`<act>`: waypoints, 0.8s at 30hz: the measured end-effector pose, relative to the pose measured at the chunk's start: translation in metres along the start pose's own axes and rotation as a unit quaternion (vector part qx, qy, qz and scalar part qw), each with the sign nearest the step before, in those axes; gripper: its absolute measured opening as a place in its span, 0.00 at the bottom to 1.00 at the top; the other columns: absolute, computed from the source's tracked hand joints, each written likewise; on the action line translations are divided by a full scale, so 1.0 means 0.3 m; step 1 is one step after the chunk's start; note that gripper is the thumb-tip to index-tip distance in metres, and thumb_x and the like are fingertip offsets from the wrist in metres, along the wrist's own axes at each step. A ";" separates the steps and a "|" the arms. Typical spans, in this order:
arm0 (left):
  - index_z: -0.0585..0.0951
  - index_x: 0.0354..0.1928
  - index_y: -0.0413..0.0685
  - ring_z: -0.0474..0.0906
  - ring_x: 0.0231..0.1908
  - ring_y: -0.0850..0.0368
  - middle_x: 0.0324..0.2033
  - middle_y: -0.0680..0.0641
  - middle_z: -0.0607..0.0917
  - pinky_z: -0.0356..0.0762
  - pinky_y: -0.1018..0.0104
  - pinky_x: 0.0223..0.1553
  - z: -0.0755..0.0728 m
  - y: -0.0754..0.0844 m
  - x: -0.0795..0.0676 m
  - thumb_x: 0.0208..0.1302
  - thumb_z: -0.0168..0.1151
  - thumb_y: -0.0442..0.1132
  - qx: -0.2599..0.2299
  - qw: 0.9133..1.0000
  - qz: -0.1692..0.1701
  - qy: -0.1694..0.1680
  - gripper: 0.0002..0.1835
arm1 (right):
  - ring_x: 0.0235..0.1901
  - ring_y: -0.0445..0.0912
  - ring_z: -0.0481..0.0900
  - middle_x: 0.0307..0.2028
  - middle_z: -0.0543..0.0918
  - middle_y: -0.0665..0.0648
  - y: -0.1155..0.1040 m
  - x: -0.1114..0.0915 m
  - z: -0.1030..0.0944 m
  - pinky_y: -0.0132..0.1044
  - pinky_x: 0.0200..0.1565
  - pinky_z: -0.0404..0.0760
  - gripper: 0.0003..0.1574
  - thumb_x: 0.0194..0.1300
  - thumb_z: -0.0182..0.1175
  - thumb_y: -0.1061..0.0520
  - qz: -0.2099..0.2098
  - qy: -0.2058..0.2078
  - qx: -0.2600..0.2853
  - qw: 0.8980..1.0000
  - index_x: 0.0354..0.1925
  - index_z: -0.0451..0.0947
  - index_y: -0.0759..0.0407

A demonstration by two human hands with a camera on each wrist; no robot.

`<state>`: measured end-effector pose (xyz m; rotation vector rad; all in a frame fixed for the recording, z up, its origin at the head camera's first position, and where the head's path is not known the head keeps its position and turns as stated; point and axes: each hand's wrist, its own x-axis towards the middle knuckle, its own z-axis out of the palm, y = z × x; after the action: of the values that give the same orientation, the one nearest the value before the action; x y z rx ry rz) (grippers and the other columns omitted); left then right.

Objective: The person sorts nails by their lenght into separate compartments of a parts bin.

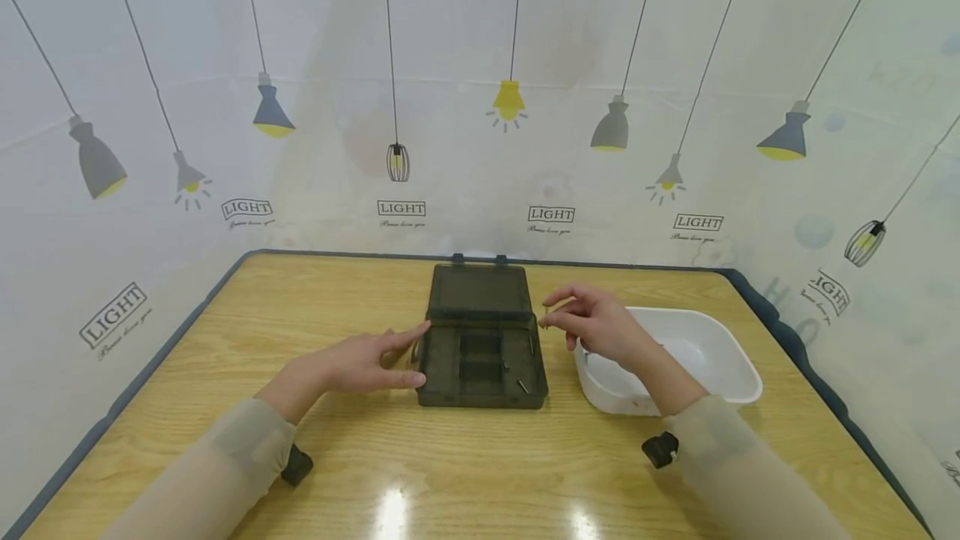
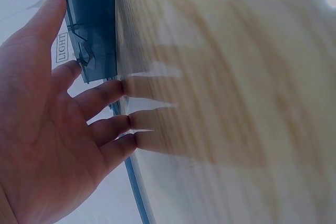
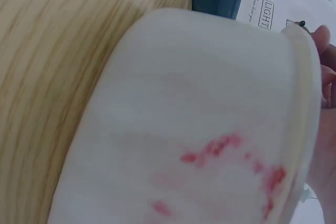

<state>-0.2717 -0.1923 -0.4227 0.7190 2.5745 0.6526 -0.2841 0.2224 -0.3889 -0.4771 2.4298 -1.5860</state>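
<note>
A dark see-through plastic box (image 1: 442, 361) with dividers lies on the table, its hinged lid (image 1: 480, 288) laid back. My left hand (image 1: 360, 362) is at the box's left side, thumb and index finger extended against its edge; in the left wrist view the other fingertips (image 2: 128, 141) rest on the tabletop. Between thumb and fingers my right hand (image 1: 600, 325) pinches a small thin pin-like piece (image 1: 546, 319), held up by the box's right edge. Its exact kind cannot be told. Small metal pins (image 1: 522, 386) lie in the box's right compartment.
Beneath my right forearm stands a white plastic basin (image 1: 720, 348), with red marks on its outer wall in the right wrist view. The wooden table (image 1: 337, 457) ends at a dark-edged border, with a lamp-printed white curtain (image 1: 465, 40) behind it.
</note>
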 end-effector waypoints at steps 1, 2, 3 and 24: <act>0.49 0.91 0.70 0.54 0.85 0.28 0.87 0.43 0.60 0.59 0.27 0.80 0.000 0.001 0.000 0.74 0.60 0.75 -0.001 1.000 0.003 0.000 0.53 | 0.24 0.42 0.80 0.54 0.91 0.69 -0.001 0.003 0.005 0.31 0.23 0.71 0.14 0.83 0.64 0.55 0.000 -0.003 0.001 1.000 0.61 0.79 0.58; 0.49 0.91 0.70 0.54 0.85 0.28 0.87 0.43 0.60 0.59 0.27 0.80 0.000 0.001 0.000 0.74 0.60 0.75 -0.001 1.000 0.004 0.000 0.53 | 0.24 0.42 0.80 0.54 0.91 0.69 -0.002 0.007 0.010 0.31 0.22 0.70 0.15 0.83 0.64 0.55 -0.001 -0.005 0.000 1.000 0.61 0.79 0.59; 0.49 0.91 0.70 0.54 0.85 0.28 0.87 0.43 0.60 0.59 0.27 0.80 0.000 0.002 0.001 0.74 0.60 0.75 -0.001 1.000 0.003 0.000 0.53 | 0.24 0.42 0.80 0.54 0.91 0.69 -0.002 0.009 0.015 0.31 0.22 0.69 0.15 0.83 0.63 0.55 -0.002 -0.007 -0.001 1.000 0.61 0.79 0.60; 0.49 0.91 0.70 0.54 0.84 0.27 0.86 0.40 0.60 0.58 0.27 0.80 0.002 -0.007 0.007 0.73 0.60 0.76 0.000 1.000 0.007 0.002 0.53 | 0.29 0.53 0.85 0.43 0.90 0.60 -0.017 0.030 0.069 0.32 0.23 0.72 0.12 0.82 0.66 0.53 0.008 -0.011 -0.031 0.999 0.54 0.84 0.59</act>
<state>-0.2739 -0.1924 -0.4248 0.7385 2.5745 0.6588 -0.2846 0.1996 -0.3927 -0.4805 2.4665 -1.4951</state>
